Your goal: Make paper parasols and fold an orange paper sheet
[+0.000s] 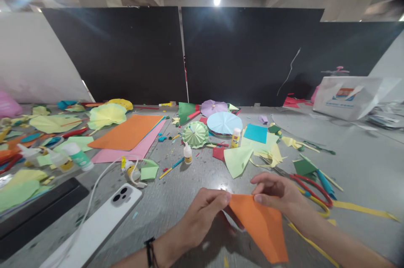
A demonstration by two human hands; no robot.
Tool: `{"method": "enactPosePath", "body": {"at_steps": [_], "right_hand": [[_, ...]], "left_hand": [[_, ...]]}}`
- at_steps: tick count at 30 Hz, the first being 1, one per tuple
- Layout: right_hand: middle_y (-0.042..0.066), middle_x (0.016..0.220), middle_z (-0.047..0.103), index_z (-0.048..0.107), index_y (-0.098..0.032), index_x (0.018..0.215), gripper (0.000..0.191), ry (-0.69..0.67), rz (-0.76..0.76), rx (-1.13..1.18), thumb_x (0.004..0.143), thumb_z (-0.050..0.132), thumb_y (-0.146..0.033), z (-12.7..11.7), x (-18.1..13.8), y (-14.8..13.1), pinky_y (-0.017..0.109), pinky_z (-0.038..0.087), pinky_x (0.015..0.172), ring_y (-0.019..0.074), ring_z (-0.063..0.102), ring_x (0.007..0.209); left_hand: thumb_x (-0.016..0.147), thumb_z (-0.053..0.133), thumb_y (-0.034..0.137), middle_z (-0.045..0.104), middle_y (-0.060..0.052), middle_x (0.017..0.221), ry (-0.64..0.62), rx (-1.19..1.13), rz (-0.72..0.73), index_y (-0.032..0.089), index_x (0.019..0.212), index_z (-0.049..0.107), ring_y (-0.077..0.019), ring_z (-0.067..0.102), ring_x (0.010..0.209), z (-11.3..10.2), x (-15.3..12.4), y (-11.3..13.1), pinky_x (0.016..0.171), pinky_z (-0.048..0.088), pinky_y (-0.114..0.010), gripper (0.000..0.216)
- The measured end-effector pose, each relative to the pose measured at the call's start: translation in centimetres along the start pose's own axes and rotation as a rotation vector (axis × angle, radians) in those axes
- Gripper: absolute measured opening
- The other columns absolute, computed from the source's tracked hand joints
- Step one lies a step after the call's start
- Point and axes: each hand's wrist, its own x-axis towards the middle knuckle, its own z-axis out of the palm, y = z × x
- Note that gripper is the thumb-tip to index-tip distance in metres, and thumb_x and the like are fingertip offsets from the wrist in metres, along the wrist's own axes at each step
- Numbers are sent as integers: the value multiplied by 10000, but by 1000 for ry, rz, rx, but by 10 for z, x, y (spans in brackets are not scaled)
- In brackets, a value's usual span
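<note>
Both hands hold a piece of orange paper (263, 226) near the front of the table, its upper edge pinched at two spots. My left hand (206, 209) grips the upper left corner between thumb and fingers; a black bracelet (150, 251) circles that wrist. With thumb below and fingers above, my right hand (280, 196) pinches the upper edge further right. The paper slants down toward me and looks folded at the left. Just beyond my right hand lie red-handled scissors (312, 190). A light green paper piece (238, 160) lies ahead of the hands.
A white phone (104, 221) with a cable lies at left, beside a black case (41, 217). Orange sheets (129, 132), a pleated green paper disc (195, 134), a small glue bottle (187, 153) and a glue stick (235, 137) stand or lie ahead. A white bag (347, 97) sits far right.
</note>
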Motion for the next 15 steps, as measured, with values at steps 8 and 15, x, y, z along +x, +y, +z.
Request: {"method": "enactPosePath", "body": {"at_steps": [8,15], "right_hand": [[33,786,758,711,-224,972,309,95,-94,-146,768,855,-406,7,-4,1,328,617,741,210,736,759],[46,852,744,693,-264,987,162,85,-605,-526,887,680,-137,15,-16,4,313,601,687,204,718,763]], "left_hand": [[772,695,681,716,-175,665,-161,-115,-174,42,872,734,-200,690,527,3,12,-22,467,550,-255,648],[777,704,591,748,-225,814,-65,-136,-128,33,914,732,-234,726,620,3,13,-19,491,561,-272,575]]}}
